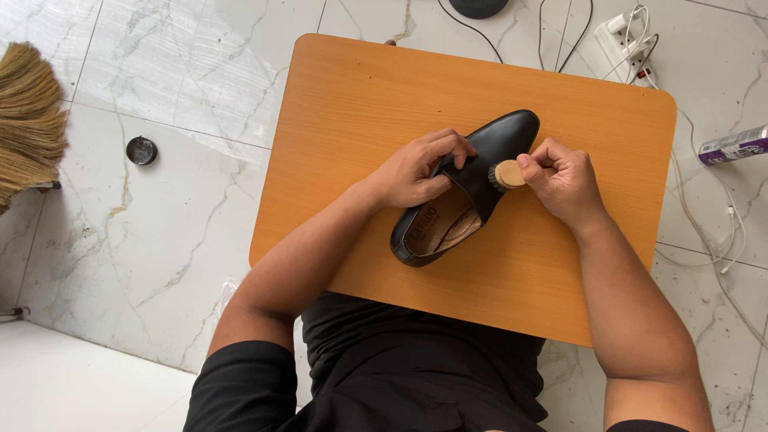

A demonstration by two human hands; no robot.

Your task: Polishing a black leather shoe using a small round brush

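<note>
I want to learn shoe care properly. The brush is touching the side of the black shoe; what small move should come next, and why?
Probably a short stroke toward the toe. The right hand holds the small wooden brush with its bristles against the side of the black shoe, and the left hand steadies the shoe on the orange table.

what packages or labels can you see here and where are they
Tube or can: lying on its side on the marble floor at the right edge, white and purple, printed.
Insole label: inside the black shoe on the orange table, dark print on tan lining.
No screens or signs.
</note>
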